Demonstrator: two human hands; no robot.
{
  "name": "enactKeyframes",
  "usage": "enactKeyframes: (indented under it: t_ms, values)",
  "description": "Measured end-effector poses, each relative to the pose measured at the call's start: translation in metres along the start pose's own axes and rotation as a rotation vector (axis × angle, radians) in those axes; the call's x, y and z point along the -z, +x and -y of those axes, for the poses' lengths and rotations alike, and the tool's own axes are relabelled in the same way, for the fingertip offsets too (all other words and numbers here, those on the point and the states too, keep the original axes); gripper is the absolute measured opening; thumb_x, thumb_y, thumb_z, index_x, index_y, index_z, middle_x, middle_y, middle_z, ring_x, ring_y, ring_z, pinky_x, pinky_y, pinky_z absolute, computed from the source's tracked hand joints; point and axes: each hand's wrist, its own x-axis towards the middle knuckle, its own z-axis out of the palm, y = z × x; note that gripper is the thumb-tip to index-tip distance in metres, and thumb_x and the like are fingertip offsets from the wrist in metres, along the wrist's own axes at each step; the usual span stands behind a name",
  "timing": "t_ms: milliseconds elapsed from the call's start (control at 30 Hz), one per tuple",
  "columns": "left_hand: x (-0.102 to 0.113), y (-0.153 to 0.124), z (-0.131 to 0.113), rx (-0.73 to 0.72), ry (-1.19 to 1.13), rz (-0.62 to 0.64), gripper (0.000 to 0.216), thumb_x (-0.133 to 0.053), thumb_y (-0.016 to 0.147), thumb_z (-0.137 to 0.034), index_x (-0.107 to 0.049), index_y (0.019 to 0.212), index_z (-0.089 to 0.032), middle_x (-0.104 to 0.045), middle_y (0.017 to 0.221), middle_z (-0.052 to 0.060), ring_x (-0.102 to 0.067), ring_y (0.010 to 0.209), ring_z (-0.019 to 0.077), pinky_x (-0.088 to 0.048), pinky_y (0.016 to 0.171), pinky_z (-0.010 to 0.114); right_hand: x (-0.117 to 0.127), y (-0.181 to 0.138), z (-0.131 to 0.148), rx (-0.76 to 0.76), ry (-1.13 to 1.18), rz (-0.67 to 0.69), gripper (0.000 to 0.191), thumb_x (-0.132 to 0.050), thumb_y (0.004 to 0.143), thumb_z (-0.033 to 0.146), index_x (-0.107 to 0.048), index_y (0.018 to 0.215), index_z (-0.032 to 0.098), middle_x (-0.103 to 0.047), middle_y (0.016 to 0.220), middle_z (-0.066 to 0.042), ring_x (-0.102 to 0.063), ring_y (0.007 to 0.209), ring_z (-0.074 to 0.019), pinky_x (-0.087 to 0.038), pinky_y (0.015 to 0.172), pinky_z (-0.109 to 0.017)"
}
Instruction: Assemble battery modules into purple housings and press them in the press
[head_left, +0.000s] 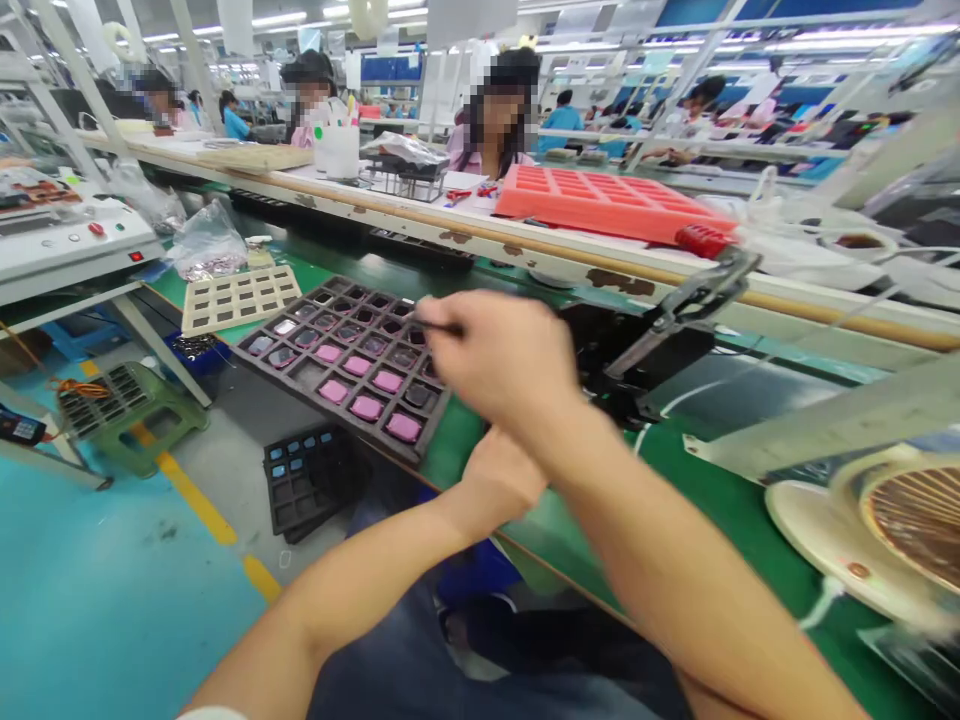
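My right hand (506,345) is raised over the right end of a black compartment tray (307,374), its fingers closed on a slim dark tool (441,325) whose kind I cannot make out. Below it, partly behind my right wrist, my left hand (502,475) is curled closed over the green bench; whatever it may hold is hidden. Several pink pieces (367,407) sit in the tray's nearer compartments, and dark, glossy pieces (351,331) lie in others. Behind my right hand stands a black fixture with a metal lever clamp (675,315).
A cream compartment tray (241,300) and a plastic bag (210,240) lie at the bench's left. Stacked black trays (304,480) are lower down. A shelf with a red tray (600,200) crosses ahead; co-workers sit beyond. A fan (900,510) stands at right, a green stool (139,415) at left.
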Motion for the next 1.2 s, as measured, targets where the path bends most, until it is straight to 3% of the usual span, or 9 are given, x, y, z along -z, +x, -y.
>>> enactKeyframes:
  t_ms: [133,233,400,567,667,800,867,1067,1200]
  values:
    - [0.005,0.002,-0.003,0.002,-0.102,0.004,0.054,-0.055,0.108,-0.045,-0.061,0.149,-0.011,-0.063,0.154,0.021,-0.054,0.148,0.0365,-0.043,0.127,0.051,0.099,-0.004,-0.078,-0.328,-0.205,-0.468,0.032,-0.056,0.105,0.035,-0.079,0.117,0.016,-0.081,0.114,-0.014,-0.076,0.117,-0.0342,-0.058,0.099,-0.054]
    - [0.004,0.005,-0.003,0.009,-0.174,-0.006,0.053,-0.056,0.108,-0.039,-0.056,0.151,-0.008,-0.063,0.153,0.023,-0.054,0.148,0.0378,-0.044,0.125,0.055,0.117,0.021,-0.139,-0.453,-0.177,-0.346,0.054,-0.048,0.106,0.046,-0.076,0.098,0.000,-0.080,0.106,-0.016,-0.075,0.120,-0.0326,-0.054,0.093,-0.045]
    - [0.011,-0.002,-0.004,0.058,-0.195,-0.037,0.043,-0.051,0.109,-0.028,-0.056,0.149,-0.012,-0.062,0.153,0.024,-0.057,0.147,0.0352,-0.049,0.121,0.057,0.096,0.060,-0.203,-0.224,0.037,-0.212,0.072,-0.011,0.101,0.040,-0.058,0.065,-0.001,-0.076,0.106,-0.011,-0.074,0.115,-0.0221,-0.050,0.080,-0.029]
    - [0.027,-0.040,-0.012,0.107,-0.138,-0.017,0.041,-0.049,0.109,-0.026,-0.060,0.146,-0.013,-0.060,0.157,0.023,-0.055,0.149,0.0375,-0.050,0.120,0.058,0.094,0.053,-0.190,-0.400,0.156,0.026,0.043,-0.033,0.103,0.017,-0.065,0.084,-0.004,-0.076,0.111,-0.013,-0.077,0.106,-0.0174,-0.054,0.091,-0.028]
    - [0.030,-0.055,-0.015,0.098,-0.105,0.035,0.046,-0.051,0.110,-0.030,-0.057,0.151,-0.013,-0.051,0.167,0.021,-0.050,0.154,0.0376,-0.048,0.123,0.057,0.093,0.016,-0.170,-0.112,0.135,-0.320,0.025,-0.054,0.103,0.020,-0.067,0.118,0.004,-0.077,0.116,-0.008,-0.072,0.111,-0.0153,-0.055,0.098,-0.025]
    - [0.028,-0.056,-0.013,0.087,-0.067,0.084,0.048,-0.048,0.110,-0.031,-0.054,0.153,-0.009,-0.045,0.171,0.022,-0.047,0.156,0.0377,-0.046,0.124,0.057,0.060,-0.059,-0.152,0.132,0.166,-0.725,0.031,-0.058,0.107,0.029,-0.060,0.136,0.021,-0.077,0.120,-0.007,-0.071,0.084,-0.0135,-0.061,0.074,-0.025]
    - [0.026,-0.053,-0.013,0.085,-0.079,0.079,0.048,-0.048,0.110,-0.029,-0.053,0.154,-0.010,-0.044,0.172,0.022,-0.046,0.157,0.0380,-0.046,0.124,0.058,0.036,-0.093,-0.151,0.108,0.192,-0.711,0.025,-0.055,0.108,0.031,-0.062,0.132,0.026,-0.077,0.127,-0.008,-0.075,0.079,-0.0157,-0.063,0.072,-0.029]
    - [0.036,-0.055,-0.025,0.153,-0.241,0.029,0.043,-0.048,0.108,-0.024,-0.061,0.148,-0.016,-0.055,0.164,0.019,-0.048,0.155,0.0364,-0.046,0.126,0.061,0.012,-0.132,-0.151,0.156,0.261,-0.553,0.034,-0.052,0.106,0.019,-0.061,0.137,0.030,-0.067,0.152,-0.009,-0.072,0.132,-0.0242,-0.066,0.091,-0.034]
    - [0.077,-0.069,0.001,0.227,-0.190,0.007,0.035,-0.049,0.109,-0.030,-0.070,0.135,-0.034,-0.075,0.138,0.005,-0.067,0.135,0.0257,-0.058,0.117,0.045,0.036,-0.150,-0.139,-0.145,0.224,-0.564,0.025,-0.055,0.107,0.040,-0.068,0.127,0.046,-0.076,0.137,-0.005,-0.079,0.091,-0.0250,-0.062,0.074,-0.045]
